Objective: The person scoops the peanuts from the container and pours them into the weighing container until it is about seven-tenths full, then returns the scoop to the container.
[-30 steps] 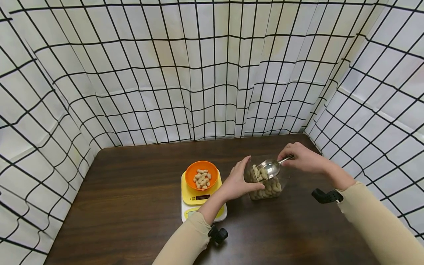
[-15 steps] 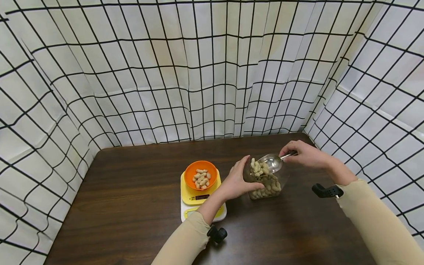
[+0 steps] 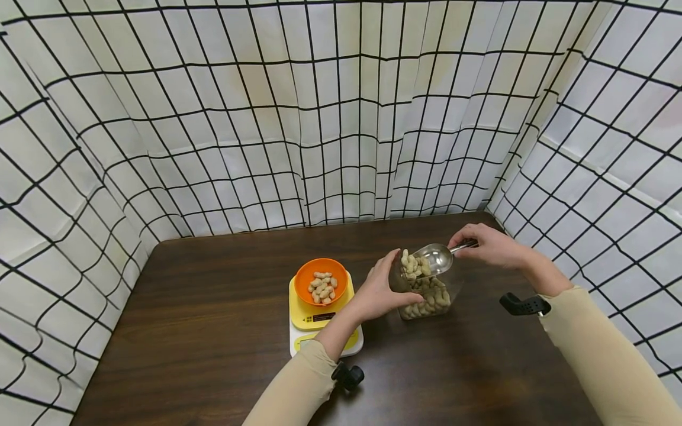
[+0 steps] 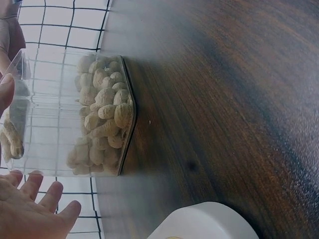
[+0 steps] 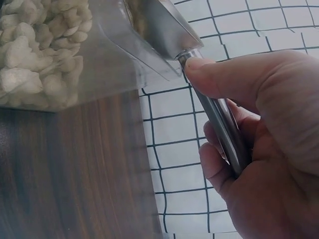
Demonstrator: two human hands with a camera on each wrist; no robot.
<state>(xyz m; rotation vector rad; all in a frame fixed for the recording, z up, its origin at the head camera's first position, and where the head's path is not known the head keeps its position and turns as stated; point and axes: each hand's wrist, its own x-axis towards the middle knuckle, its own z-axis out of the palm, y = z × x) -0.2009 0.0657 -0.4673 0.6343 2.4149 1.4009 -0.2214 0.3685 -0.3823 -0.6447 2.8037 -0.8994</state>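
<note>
My right hand grips the handle of a metal scoop, which lies tilted over the mouth of a clear plastic container. Unshelled peanuts fill the scoop's front end. More peanuts lie in the lower part of the container. My left hand holds the container at its upper left, thumb in front and fingers behind. In the right wrist view, thumb and curled fingers wrap the handle. Left of the container, an orange bowl with several peanuts sits on a yellow and white kitchen scale.
The dark wooden table carries all of this. A white curtain with a black grid stands along the back and both sides. My left forearm crosses over the scale's front right part.
My right hand has raised the scoop slightly, and the peanuts in it now show higher at the container's mouth. The left hand keeps its place on the container.
</note>
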